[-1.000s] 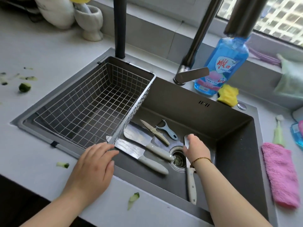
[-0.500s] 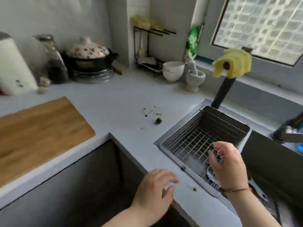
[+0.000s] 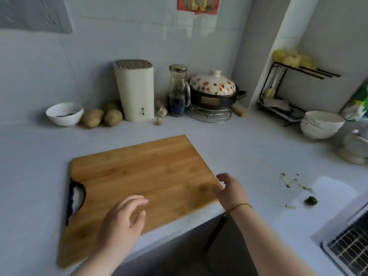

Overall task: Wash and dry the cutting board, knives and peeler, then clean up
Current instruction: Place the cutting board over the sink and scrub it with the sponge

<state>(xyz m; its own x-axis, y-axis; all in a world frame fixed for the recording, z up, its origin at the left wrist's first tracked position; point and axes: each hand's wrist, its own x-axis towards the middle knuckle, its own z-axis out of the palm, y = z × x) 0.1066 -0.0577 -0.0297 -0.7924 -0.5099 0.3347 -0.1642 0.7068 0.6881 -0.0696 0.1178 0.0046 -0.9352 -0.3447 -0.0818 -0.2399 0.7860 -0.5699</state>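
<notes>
The wooden cutting board (image 3: 139,176) lay flat on the grey counter (image 3: 29,166), with its near long side close to the counter's front edge. Its dark handle hole (image 3: 74,202) was at the far left end.

The left hand (image 3: 121,222) hung over the near part of the board, fingers loose and a bit curled, holding nothing. The right hand (image 3: 231,190) was at the board's right corner, fingers spread wide, also holding nothing (I could not tell if it touched the wood).

It looked like the step was to pick the board up and take it to be washed. A good way seemed to be this: the left hand should grab the near long side and the right hand the right end, so the big board would not tip. Both hands needed a firm hold before the lift.

To the right lay some green scraps (image 3: 310,200). Past them was the wire basket (image 3: 350,250) by the sink. The board needed to go over the scraps, not through them.
</notes>
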